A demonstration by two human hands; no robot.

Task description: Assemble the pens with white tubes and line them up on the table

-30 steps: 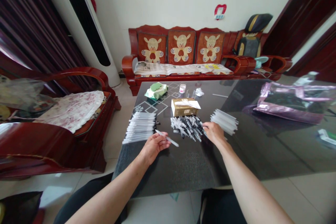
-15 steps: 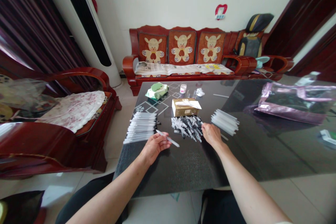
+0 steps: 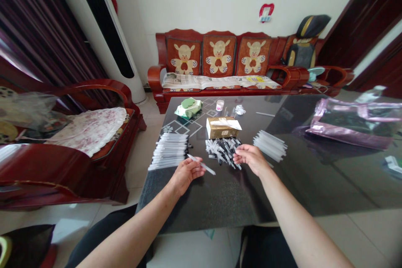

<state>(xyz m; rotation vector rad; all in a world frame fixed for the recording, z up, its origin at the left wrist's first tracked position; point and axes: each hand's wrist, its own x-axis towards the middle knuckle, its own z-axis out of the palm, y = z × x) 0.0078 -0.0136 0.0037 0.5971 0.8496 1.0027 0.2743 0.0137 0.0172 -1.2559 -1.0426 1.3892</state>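
Note:
My left hand [image 3: 187, 173] is closed around a slim whitish pen barrel [image 3: 205, 166], held at a slant just above the table. To its left lies a row of white pens [image 3: 169, 150] with dark tips, laid side by side. My right hand [image 3: 252, 159] is at the right edge of a loose heap of black and clear pen caps [image 3: 221, 150], its thumb and fingers pinched together. Anything in that pinch is too small to make out. Right of this hand is a stack of frosted white tubes [image 3: 270, 145].
Behind the heap stands a tissue box [image 3: 221, 132] on the dark glossy table [image 3: 220, 205]. Farther back are a green wipes pack [image 3: 189, 109], a small cup [image 3: 220, 105], a crumpled tissue [image 3: 240, 109] and a single tube [image 3: 265, 114]. A purple-edged clear bag [image 3: 351, 127] sits at right.
My right hand has shifted slightly left and turned, its fingers now over the right edge of the heap. My left hand keeps the pen barrel in nearly the same place.

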